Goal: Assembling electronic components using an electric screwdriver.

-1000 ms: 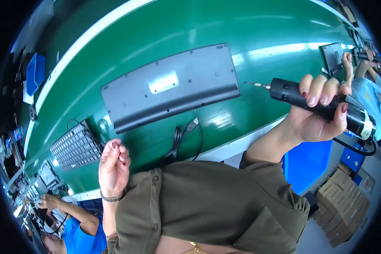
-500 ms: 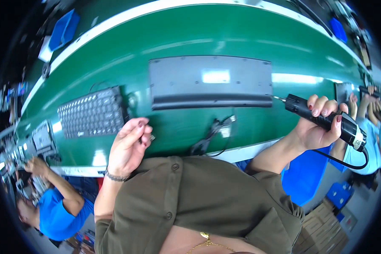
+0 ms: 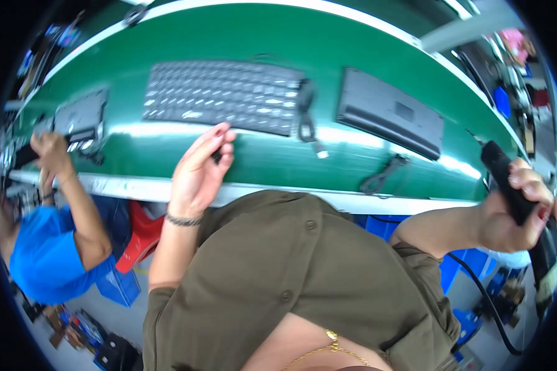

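Note:
My right hand (image 3: pixel 517 201) is wrapped round a black electric screwdriver (image 3: pixel 506 173), its bit pointing up and left over the right part of the table. A keyboard (image 3: pixel 223 96) lies keys up, left of centre. Just below its front edge is my left hand (image 3: pixel 201 164), palm turned up and fingers curled together; a small dark thing shows at them, too little to name. To the right another keyboard (image 3: pixel 393 111) lies face down, its back panel up. A bundled black cable (image 3: pixel 306 111) with a metal plug rests beside the first keyboard, and another coiled cable (image 3: pixel 387 175) sits near the table's front edge.
The green table (image 3: pixel 254 167) has a white front edge. At the left, a co-worker in a blue shirt (image 3: pixel 49 253) handles things beside another dark panel (image 3: pixel 83 111). A red stool (image 3: pixel 142 235) stands below the edge. The screwdriver's black cord (image 3: pixel 479 294) hangs down at the right.
The view has swung left, so both keyboards sit farther right in it. My right hand has moved away from the face-down keyboard with the screwdriver. The left hand is now near the keys-up keyboard's front edge.

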{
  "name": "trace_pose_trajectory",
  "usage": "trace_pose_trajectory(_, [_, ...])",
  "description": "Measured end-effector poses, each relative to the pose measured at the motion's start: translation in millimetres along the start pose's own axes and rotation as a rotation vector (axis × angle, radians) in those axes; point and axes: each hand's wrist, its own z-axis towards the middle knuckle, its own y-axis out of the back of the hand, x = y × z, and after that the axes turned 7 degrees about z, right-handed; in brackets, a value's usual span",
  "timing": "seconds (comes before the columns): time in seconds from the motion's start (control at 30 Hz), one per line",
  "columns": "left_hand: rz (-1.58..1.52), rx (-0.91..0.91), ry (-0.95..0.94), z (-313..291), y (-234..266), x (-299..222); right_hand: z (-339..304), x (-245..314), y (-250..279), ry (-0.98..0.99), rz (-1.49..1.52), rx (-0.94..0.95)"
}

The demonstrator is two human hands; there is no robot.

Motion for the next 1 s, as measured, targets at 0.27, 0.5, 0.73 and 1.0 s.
trace_pose_trajectory(0.27, [-0.189, -0.007, -0.106, -21, 42, 6, 55, -23, -169, -0.064, 0.703, 0.108])
trace_pose_trajectory(0.5, [-0.274, -0.078, -0.139, -40, 68, 2, 56, -60, -261, -0.377, 0.872, 0.357])
trace_pose_trajectory(0.73, [-0.289, -0.081, -0.116, -50, 77, -3, 33, -104, -389, -0.56, 0.729, 0.153])
trace_pose_trajectory(1.0, [-0.289, -0.009, -0.08, -51, 76, -11, 0, -134, -461, -0.661, 0.712, 0.192])
